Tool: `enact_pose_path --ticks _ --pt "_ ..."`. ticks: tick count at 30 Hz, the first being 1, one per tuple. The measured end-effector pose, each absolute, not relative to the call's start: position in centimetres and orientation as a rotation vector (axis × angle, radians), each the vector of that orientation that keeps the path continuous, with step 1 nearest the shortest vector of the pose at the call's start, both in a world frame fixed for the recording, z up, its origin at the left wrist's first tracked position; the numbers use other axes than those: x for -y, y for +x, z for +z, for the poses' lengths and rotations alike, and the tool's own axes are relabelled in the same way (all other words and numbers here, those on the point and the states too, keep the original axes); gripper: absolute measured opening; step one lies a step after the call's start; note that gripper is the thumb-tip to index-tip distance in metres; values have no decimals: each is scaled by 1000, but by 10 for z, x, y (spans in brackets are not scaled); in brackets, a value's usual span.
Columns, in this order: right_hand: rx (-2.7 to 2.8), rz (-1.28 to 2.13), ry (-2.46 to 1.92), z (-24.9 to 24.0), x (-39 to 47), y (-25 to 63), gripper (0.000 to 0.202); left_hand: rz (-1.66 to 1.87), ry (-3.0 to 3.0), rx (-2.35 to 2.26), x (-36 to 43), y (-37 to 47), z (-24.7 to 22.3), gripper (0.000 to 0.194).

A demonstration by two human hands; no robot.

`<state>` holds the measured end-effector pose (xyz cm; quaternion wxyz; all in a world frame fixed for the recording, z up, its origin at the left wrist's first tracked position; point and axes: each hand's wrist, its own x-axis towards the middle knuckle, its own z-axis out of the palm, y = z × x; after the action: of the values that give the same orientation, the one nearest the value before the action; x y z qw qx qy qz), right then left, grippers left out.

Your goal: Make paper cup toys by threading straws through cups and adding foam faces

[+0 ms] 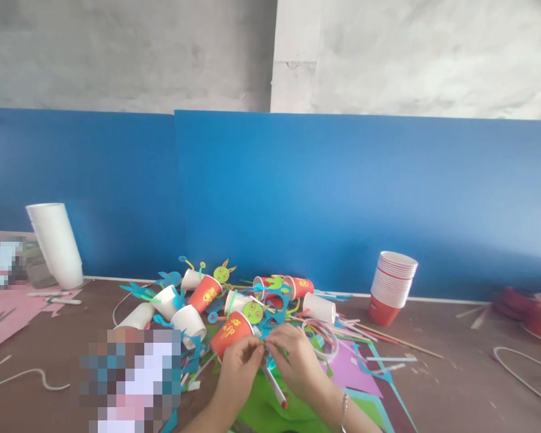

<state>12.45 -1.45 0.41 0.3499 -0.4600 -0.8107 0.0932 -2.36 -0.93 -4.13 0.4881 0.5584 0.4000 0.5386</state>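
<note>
My left hand [240,368] and my right hand [296,356] meet at the fingertips over the middle of the pile. Both are pinched closed around something small, with a hint of green, which I cannot make out. Just left of my fingers a red paper cup [229,335] with yellow lettering lies tilted, a green paper animal face [253,313] above it. Beneath my hands a white pen with a red end [277,388] rests on green paper [264,404]. A coiled white cable [332,347] lies beside my right hand.
Several decorated paper cups [189,325] lie heaped before the blue partition [342,192]. A white cup stack [56,246] stands at left, another cup stack [393,285] at right. Thin sticks [406,344] and purple paper [354,376] lie rightward. Part of the lower left is blurred out.
</note>
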Motion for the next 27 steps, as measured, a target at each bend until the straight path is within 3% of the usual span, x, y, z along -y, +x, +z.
enact_pose_path --ticks 22,27 --pt "2108 437 -1157 15 13 129 29 1298 1435 -1009 14 -23 -37 28" --pt "2106 288 -1231 18 12 131 26 1302 1394 -991 14 -21 -37 27"
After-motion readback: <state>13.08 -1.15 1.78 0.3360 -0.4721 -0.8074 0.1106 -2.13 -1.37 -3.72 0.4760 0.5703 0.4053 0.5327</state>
